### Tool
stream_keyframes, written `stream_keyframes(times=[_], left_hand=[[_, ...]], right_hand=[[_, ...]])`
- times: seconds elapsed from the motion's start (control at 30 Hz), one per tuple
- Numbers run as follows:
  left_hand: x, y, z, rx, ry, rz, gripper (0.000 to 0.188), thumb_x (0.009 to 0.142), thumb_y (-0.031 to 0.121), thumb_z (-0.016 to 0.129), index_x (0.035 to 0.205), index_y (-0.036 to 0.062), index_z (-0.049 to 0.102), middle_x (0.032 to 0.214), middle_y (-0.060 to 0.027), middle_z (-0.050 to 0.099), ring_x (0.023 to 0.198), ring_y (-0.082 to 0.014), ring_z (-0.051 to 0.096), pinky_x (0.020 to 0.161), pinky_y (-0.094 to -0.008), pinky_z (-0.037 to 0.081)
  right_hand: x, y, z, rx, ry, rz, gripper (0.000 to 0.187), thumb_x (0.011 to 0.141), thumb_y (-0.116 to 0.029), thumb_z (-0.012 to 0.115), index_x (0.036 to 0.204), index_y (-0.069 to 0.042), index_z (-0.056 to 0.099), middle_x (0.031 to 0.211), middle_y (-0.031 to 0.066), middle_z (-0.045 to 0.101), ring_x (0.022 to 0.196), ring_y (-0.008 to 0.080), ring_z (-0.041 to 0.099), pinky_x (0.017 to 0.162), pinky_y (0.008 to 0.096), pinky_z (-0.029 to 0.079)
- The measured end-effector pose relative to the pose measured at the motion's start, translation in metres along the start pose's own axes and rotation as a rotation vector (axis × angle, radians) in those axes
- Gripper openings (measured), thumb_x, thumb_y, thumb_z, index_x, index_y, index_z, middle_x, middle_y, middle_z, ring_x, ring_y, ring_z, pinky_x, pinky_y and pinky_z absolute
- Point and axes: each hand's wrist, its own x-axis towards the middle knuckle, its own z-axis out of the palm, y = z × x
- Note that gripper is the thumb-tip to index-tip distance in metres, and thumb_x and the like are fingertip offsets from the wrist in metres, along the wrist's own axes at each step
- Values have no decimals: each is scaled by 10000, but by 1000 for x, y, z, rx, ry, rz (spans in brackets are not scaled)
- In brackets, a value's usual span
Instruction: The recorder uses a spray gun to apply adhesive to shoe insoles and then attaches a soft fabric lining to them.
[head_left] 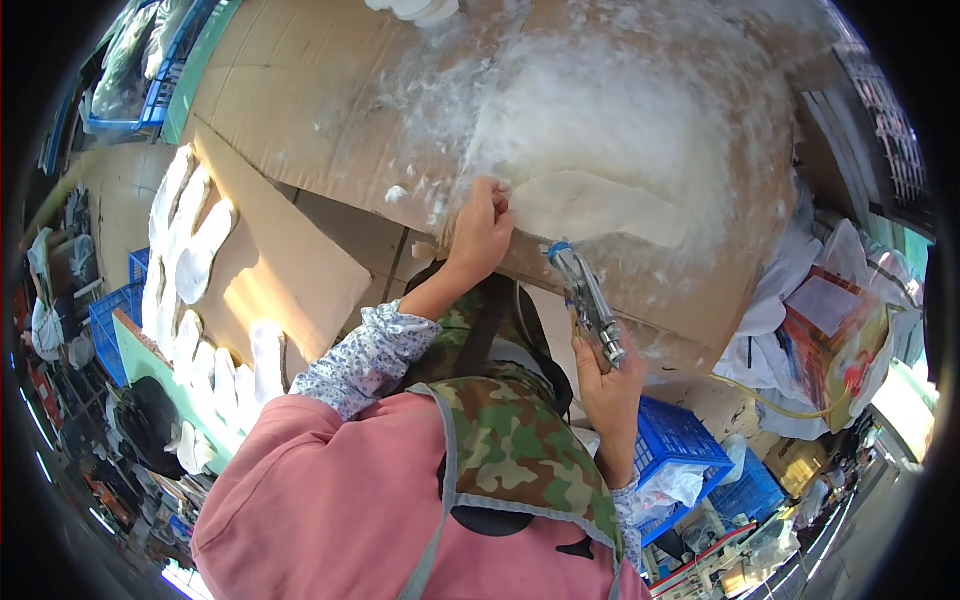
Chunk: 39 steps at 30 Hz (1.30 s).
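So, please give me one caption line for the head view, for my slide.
Left hand presses a flat white insole-shaped piece on glue-crusted cardboard while right hand aims a spray gun.

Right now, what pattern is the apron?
Camouflage, green, brown and tan, on the apron; head view.

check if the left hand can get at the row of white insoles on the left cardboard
Probably yes. The left hand rests on the flat sole piece, and nothing stands between it and the insoles, only bare cardboard.

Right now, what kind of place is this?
Probably a small factory workshop. A hand holds a metal spray gun over a cardboard-covered bench, white insole-shaped pieces lie in rows, and blue crates stand around.
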Motion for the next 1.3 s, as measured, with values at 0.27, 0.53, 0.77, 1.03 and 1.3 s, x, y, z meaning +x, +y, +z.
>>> stream_keyframes(times=[0.27,0.53,0.77,1.03,1.3], left_hand=[[-4,-1,1,-31,-16,-27,315,839,-26,545,1139,26,466,825,-102,592,726,-204,597,680,-325,484],[-4,-6,2,-32,-13,-55,315,846,-25,543,1150,27,475,829,-83,583,731,-171,589,678,-304,483],[-2,-4,9,-41,-6,-13,351,841,-23,571,1172,24,464,835,-75,581,732,-159,594,677,-288,487],[-1,-10,7,-6,-3,-26,368,830,-28,589,1172,23,463,828,-78,580,714,-153,596,665,-285,490],[0,-4,1,-14,-10,-49,367,834,-21,590,1175,25,463,819,-73,579,704,-152,595,667,-291,490]], right_hand=[[-4,6,-4,103,101,110,320,883,-96,654,1179,-5,574,936,136,646,822,220,620,774,327,486],[-10,2,-9,46,26,-51,326,881,-99,650,1190,-28,574,968,135,634,827,237,619,757,331,484],[2,5,-12,80,14,24,364,881,-122,654,1221,-29,564,985,147,631,841,290,623,766,342,485],[8,0,-5,53,-42,21,328,879,-128,661,1178,-29,573,1014,180,647,900,316,631,799,375,483],[10,-1,-3,84,-18,63,299,892,-114,653,1165,-30,565,910,130,663,793,237,636,719,342,488]])
